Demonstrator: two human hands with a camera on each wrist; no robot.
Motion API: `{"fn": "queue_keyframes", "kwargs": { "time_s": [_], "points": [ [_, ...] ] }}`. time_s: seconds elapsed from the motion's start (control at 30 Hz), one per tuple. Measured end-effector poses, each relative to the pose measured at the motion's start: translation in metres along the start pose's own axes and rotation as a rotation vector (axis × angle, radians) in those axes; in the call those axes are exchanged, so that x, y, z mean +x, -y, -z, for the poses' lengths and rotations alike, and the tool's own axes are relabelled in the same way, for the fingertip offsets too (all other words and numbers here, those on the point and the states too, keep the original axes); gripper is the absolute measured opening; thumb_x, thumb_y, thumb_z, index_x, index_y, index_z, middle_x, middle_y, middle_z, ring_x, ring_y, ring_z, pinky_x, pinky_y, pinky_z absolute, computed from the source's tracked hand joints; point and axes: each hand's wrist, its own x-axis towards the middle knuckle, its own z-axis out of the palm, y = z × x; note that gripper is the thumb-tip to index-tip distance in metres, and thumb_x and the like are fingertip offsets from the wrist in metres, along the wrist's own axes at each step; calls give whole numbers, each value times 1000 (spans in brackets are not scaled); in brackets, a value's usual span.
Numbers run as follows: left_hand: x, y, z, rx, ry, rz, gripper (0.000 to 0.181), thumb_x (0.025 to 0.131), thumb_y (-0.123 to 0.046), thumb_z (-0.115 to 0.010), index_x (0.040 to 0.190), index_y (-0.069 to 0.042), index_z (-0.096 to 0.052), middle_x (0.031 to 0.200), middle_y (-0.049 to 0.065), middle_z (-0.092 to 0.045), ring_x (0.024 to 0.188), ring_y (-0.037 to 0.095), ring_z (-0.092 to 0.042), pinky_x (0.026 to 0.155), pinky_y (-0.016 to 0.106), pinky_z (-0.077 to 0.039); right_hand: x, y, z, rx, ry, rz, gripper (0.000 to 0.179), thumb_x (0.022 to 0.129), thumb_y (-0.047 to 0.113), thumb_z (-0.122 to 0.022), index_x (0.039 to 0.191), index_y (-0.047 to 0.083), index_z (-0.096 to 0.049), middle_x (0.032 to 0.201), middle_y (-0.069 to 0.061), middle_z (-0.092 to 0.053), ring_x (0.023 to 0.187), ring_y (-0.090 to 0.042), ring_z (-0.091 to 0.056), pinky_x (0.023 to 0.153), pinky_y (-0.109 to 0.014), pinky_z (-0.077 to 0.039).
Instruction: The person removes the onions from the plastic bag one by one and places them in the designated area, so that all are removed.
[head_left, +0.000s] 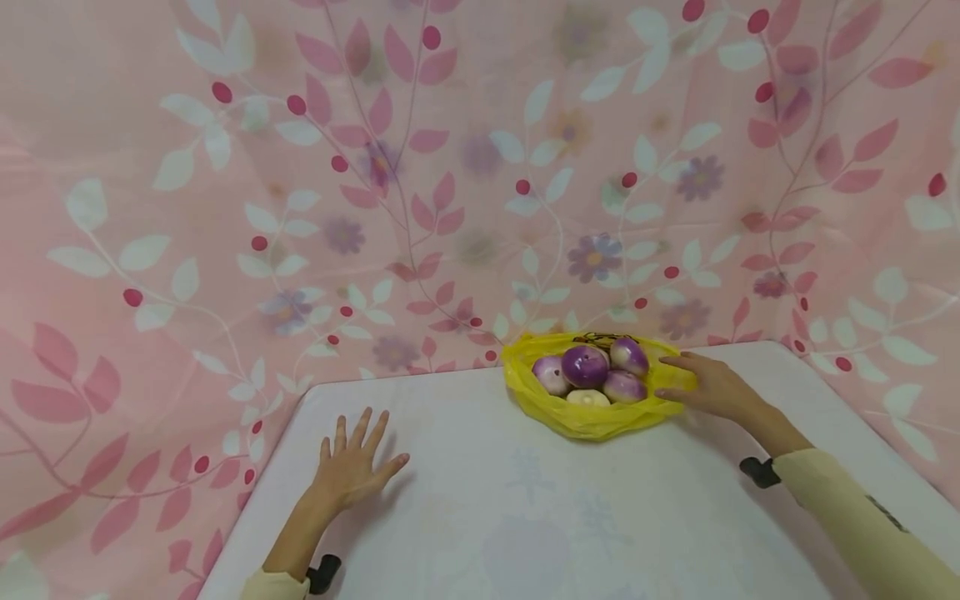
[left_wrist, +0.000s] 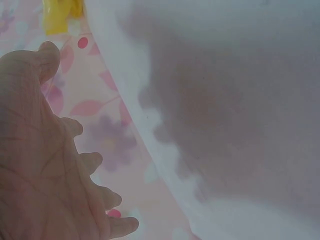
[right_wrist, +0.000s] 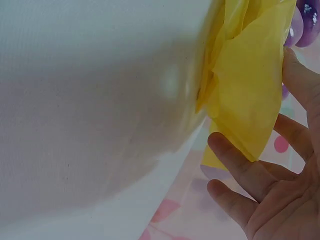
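Observation:
At the table's far side a yellow plastic bag (head_left: 585,427) lies with its mouth spread wide. Several glossy, round purple-and-white vegetables (head_left: 585,367) sit inside it, and one shows a pale cream end (head_left: 588,398). My right hand (head_left: 708,387) is at the bag's right edge, fingers loosely extended. In the right wrist view the yellow film (right_wrist: 247,85) hangs against the fingers (right_wrist: 240,162), and part of one finger is hidden behind it. My left hand (head_left: 348,471) hovers over the left part of the table, fingers spread, holding nothing.
The white table (head_left: 442,492) carries a faint printed pattern. Pink floral cloth (head_left: 450,167) stands right behind it and along both sides. A dark strap piece (head_left: 324,573) is at the left wrist, another dark piece (head_left: 761,472) at the right.

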Motion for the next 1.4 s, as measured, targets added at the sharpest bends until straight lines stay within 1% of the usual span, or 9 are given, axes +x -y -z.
{"fn": "queue_keyframes", "kwargs": {
  "time_s": [0.1, 0.23, 0.47, 0.63, 0.77, 0.9, 1.0, 1.1, 1.4],
  "points": [
    [0, -2, 0, -9, 3, -7, 90, 91, -74, -42, 157, -15, -25, 161, 18, -17, 140, 59, -8, 101, 80, -12, 1, 1, -3, 12, 13, 8, 83, 83, 61, -70, 136, -1, -55, 140, -35, -44, 125, -57, -41, 97, -73, -34],
    [1, -4, -2, -10, 11, -11, 91, 90, -75, -41, 157, -15, -25, 161, 18, -17, 140, 59, -7, 102, 80, -12, 1, 3, -5, 17, 67, -5, 82, 78, 62, -73, 131, 0, -61, 135, -33, -50, 123, -56, -43, 96, -73, -35],
    [-2, -5, -4, -8, 8, -5, 91, 90, -75, -42, 157, -15, -26, 161, 18, -19, 140, 59, -8, 102, 80, -13, -1, 4, -7, 33, 81, 14, 50, 78, 48, -80, 105, 7, -73, 123, -28, -60, 124, -55, -43, 99, -72, -33],
    [-3, -5, -4, -16, 5, -8, 90, 90, -74, -42, 157, -15, -26, 160, 18, -20, 140, 59, -9, 101, 80, -13, -2, 4, -7, 37, 60, 40, 30, 78, 37, -83, 92, 12, -72, 111, -18, -66, 110, -47, -55, 94, -66, -42],
    [-2, -6, -5, -14, 4, -12, 90, 90, -74, -44, 156, -15, -28, 160, 18, -23, 139, 59, -11, 101, 80, -14, -4, 5, -9, 42, 70, 38, 25, 79, 33, -83, 88, 14, -71, 105, -11, -65, 96, -37, -59, 87, -60, -47],
    [0, -8, -7, -10, 7, -8, 90, 89, -74, -44, 156, -16, -29, 160, 18, -24, 140, 59, -11, 102, 79, -14, -5, 6, -11, 43, 60, 49, 24, 79, 32, -83, 87, 13, -71, 110, -17, -66, 103, -45, -58, 90, -64, -45],
    [2, -10, -9, -4, 9, -10, 91, 89, -75, -42, 157, -17, -27, 160, 17, -22, 140, 58, -10, 103, 79, -14, -6, 7, -11, 49, 47, 57, 23, 78, 30, -84, 86, 13, -71, 114, -24, -66, 115, -52, -53, 95, -68, -40],
    [7, -14, -9, -7, 9, -16, 91, 89, -76, -42, 158, -18, -25, 161, 15, -20, 141, 57, -8, 104, 77, -14, -6, 8, -10, 48, 51, 46, 24, 79, 31, -83, 87, 13, -71, 117, -27, -64, 119, -54, -48, 97, -70, -37],
    [32, -44, -4, -45, -33, -67, 96, 85, -78, -46, 158, -20, -24, 162, 12, -20, 141, 56, -15, 106, 73, -20, -6, 9, -9, 30, 36, 52, 24, 78, 32, -83, 85, 14, -70, 115, -26, -66, 121, -54, -47, 97, -70, -36]
  ]
}}
